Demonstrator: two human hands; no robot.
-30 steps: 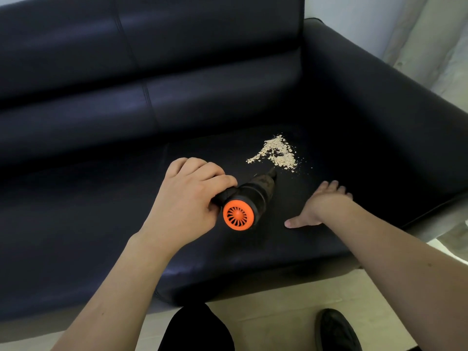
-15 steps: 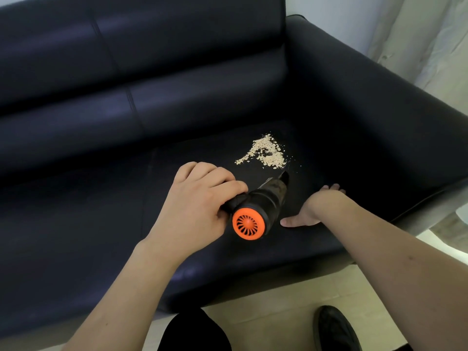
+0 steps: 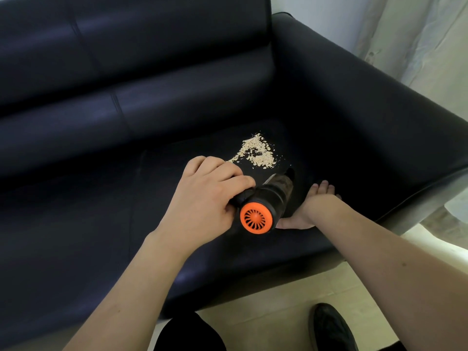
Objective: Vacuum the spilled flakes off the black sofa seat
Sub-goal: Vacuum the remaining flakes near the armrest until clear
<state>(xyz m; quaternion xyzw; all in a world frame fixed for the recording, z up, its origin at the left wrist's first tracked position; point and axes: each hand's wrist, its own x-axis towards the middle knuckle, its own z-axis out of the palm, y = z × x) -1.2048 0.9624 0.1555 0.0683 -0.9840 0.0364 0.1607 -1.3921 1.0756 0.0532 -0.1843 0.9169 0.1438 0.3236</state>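
A small pile of pale flakes (image 3: 257, 152) lies on the black sofa seat (image 3: 101, 211), toward its right end. My left hand (image 3: 205, 203) grips the handle of a black handheld vacuum (image 3: 268, 198) with an orange rear vent facing me. Its dark nozzle tip points away from me and sits just right of and below the flakes, a little short of them. My right hand (image 3: 307, 207) rests flat on the seat to the right of the vacuum, fingers spread, partly hidden behind the vacuum body.
The sofa's backrest (image 3: 126, 72) rises behind the flakes and its right armrest (image 3: 367, 117) stands close to their right. Below the seat's front edge is pale floor (image 3: 266, 320) with a black shoe (image 3: 331, 328). A light curtain (image 3: 417, 34) hangs at the upper right.
The vacuum has shifted to the right, its nozzle now at the pile's lower right edge. My right hand stays flat on the seat. The view has drifted slightly.
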